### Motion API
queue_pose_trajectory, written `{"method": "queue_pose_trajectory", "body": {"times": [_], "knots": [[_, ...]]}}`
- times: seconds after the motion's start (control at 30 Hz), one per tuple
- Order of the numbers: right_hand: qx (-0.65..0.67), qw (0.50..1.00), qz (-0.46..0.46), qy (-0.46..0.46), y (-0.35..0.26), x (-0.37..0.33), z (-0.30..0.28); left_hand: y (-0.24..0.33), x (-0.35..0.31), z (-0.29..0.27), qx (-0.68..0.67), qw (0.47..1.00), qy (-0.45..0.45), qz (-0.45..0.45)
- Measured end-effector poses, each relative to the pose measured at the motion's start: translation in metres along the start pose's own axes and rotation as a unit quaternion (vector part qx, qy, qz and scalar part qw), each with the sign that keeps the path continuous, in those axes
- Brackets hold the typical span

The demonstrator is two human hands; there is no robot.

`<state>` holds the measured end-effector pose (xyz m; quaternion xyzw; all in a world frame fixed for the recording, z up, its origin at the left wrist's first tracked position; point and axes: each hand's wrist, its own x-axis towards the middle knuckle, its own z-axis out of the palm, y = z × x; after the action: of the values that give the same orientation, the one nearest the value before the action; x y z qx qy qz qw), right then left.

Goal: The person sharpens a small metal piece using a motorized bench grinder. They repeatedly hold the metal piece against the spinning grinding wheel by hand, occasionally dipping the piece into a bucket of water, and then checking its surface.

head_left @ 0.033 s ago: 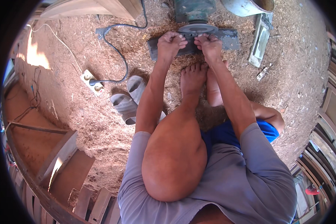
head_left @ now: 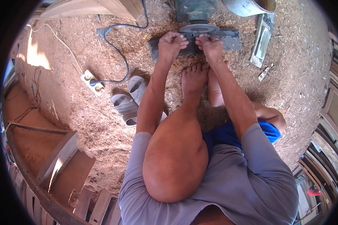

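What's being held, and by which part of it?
Cannot be told: left hand and right hand are curled near the grinding wheel, but any held piece is indistinct.

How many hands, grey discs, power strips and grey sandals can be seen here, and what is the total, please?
Hands: 2 (left hand, right hand)
Grey disc: 1
Power strip: 1
Grey sandals: 2, one partly hidden behind the left forearm
Total: 6
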<state>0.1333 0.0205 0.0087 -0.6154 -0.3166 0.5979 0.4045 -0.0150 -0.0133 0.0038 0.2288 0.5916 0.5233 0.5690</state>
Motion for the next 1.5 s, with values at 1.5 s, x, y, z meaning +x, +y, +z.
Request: {"method": "queue_pose_trajectory", "body": {"times": [1.5], "knots": [[-0.053, 0.996, -0.035, -0.057, 0.009, -0.008, 0.006, 0.006, -0.017, -0.015, -0.031, 0.999, 0.026, 0.011]]}}
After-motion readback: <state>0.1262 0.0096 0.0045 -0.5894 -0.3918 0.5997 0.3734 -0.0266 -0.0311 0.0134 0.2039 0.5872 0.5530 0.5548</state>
